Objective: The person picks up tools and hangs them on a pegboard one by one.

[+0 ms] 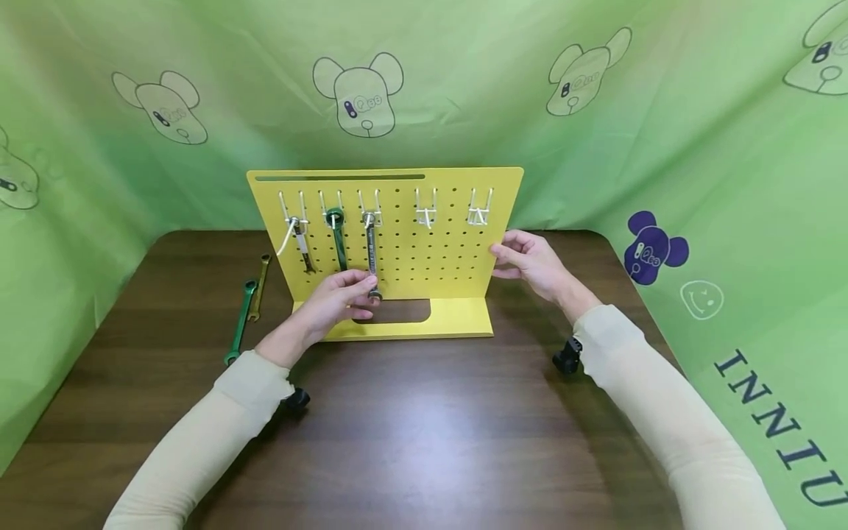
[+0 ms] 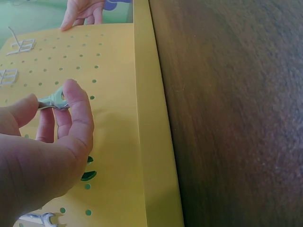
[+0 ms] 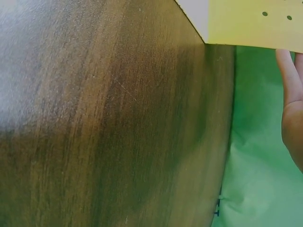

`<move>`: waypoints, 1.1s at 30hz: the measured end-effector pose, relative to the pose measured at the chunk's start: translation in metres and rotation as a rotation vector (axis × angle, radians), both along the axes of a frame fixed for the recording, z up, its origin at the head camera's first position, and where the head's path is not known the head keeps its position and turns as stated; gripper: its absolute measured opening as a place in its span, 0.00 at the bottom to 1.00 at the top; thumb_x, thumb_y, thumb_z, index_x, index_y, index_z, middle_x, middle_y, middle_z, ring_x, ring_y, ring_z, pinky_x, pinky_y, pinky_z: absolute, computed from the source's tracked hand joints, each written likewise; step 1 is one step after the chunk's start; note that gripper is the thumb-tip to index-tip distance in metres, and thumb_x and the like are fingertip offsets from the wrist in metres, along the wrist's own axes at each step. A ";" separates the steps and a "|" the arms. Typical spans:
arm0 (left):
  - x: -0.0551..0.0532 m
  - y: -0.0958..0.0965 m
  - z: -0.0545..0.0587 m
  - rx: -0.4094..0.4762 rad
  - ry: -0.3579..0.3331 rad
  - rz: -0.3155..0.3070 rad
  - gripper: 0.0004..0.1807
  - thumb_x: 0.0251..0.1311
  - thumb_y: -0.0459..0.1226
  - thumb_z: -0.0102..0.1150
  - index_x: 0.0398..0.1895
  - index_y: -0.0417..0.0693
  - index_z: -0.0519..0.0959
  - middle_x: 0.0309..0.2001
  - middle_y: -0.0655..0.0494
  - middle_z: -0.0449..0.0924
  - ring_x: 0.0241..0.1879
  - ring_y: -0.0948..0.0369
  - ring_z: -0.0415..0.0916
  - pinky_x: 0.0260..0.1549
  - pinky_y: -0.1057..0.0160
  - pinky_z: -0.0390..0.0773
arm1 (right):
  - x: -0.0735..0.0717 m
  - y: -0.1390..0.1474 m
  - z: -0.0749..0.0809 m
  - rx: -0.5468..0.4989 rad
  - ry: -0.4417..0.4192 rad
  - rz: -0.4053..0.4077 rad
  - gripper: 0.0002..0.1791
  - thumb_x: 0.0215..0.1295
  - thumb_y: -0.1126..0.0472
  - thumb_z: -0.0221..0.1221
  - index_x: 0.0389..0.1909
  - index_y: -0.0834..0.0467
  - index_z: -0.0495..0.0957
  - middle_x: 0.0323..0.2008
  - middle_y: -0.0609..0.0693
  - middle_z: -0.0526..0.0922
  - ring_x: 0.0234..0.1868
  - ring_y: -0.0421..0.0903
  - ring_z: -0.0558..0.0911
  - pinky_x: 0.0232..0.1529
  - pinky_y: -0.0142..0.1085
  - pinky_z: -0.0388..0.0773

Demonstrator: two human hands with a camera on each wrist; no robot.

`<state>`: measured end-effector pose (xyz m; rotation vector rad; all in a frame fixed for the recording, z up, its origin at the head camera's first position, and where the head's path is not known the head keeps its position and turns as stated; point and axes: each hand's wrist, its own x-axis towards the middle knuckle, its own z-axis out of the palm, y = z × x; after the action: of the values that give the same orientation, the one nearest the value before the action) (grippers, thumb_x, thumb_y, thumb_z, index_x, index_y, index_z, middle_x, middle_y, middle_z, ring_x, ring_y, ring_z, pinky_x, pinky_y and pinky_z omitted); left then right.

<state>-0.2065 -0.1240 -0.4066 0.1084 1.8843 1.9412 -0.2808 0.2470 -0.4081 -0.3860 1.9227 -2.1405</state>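
A yellow pegboard (image 1: 457, 258) stands upright on the table. On its third hook from the left hangs a silver combination wrench (image 1: 371, 243); my left hand (image 1: 331, 300) pinches the lower end between thumb and fingers. The left wrist view shows that wrench end (image 2: 54, 100) in the fingertips. To its left hang a green wrench (image 1: 339, 243) and a shorter silver wrench (image 1: 301, 239). My right hand (image 1: 535, 266) grips the board's right edge, thumb at the front. Only part of that hand (image 3: 294, 106) appears in the right wrist view.
Two bare hooks, one mid-right (image 1: 426, 215) and one far right (image 1: 478, 213), are on the board. Left of the board, a green wrench (image 1: 241, 320) and a brass-coloured wrench (image 1: 260, 287) lie on the brown table (image 1: 424, 442). Green cloth (image 1: 464, 96) hangs behind.
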 end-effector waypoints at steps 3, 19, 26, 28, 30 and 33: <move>0.000 0.001 0.001 0.023 -0.002 0.016 0.27 0.66 0.44 0.56 0.58 0.32 0.67 0.50 0.44 0.71 0.56 0.40 0.69 0.46 0.56 0.80 | -0.001 0.001 0.002 -0.001 0.005 0.005 0.06 0.63 0.65 0.61 0.39 0.61 0.78 0.36 0.51 0.80 0.39 0.45 0.82 0.43 0.47 0.80; -0.001 0.007 -0.002 -0.023 0.043 0.101 0.22 0.64 0.41 0.60 0.55 0.35 0.72 0.51 0.43 0.75 0.53 0.44 0.74 0.46 0.58 0.80 | -0.003 0.001 0.002 -0.003 0.020 -0.023 0.06 0.63 0.64 0.61 0.39 0.61 0.79 0.36 0.52 0.81 0.39 0.46 0.83 0.43 0.47 0.80; 0.008 -0.004 -0.006 -0.165 0.087 0.063 0.20 0.61 0.36 0.62 0.55 0.43 0.73 0.51 0.45 0.75 0.51 0.46 0.76 0.47 0.53 0.79 | 0.000 0.000 0.000 -0.009 0.004 -0.037 0.04 0.63 0.64 0.61 0.38 0.59 0.79 0.34 0.51 0.80 0.36 0.43 0.81 0.43 0.47 0.81; 0.012 -0.012 -0.007 -0.190 0.093 0.048 0.21 0.60 0.36 0.63 0.57 0.45 0.72 0.51 0.45 0.74 0.51 0.46 0.75 0.47 0.53 0.79 | 0.001 -0.001 0.000 -0.008 0.000 -0.042 0.04 0.63 0.64 0.61 0.38 0.59 0.80 0.33 0.50 0.81 0.35 0.43 0.80 0.43 0.47 0.81; 0.015 -0.023 -0.007 -0.202 0.103 0.035 0.23 0.60 0.37 0.63 0.58 0.43 0.72 0.52 0.45 0.73 0.51 0.45 0.74 0.48 0.52 0.78 | 0.002 -0.001 0.000 -0.009 0.000 -0.043 0.04 0.63 0.64 0.62 0.38 0.59 0.80 0.34 0.50 0.81 0.36 0.43 0.81 0.43 0.47 0.81; 0.020 -0.041 -0.006 -0.209 0.111 0.035 0.25 0.60 0.39 0.63 0.58 0.39 0.71 0.53 0.44 0.72 0.52 0.44 0.73 0.48 0.52 0.78 | 0.002 0.000 -0.001 -0.012 0.005 -0.037 0.05 0.63 0.64 0.62 0.38 0.59 0.79 0.34 0.51 0.81 0.37 0.45 0.82 0.43 0.48 0.80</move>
<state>-0.1867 -0.1646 -0.4130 0.1233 2.1626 1.7807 -0.2787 0.2465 -0.4093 -0.3608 1.9352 -2.1767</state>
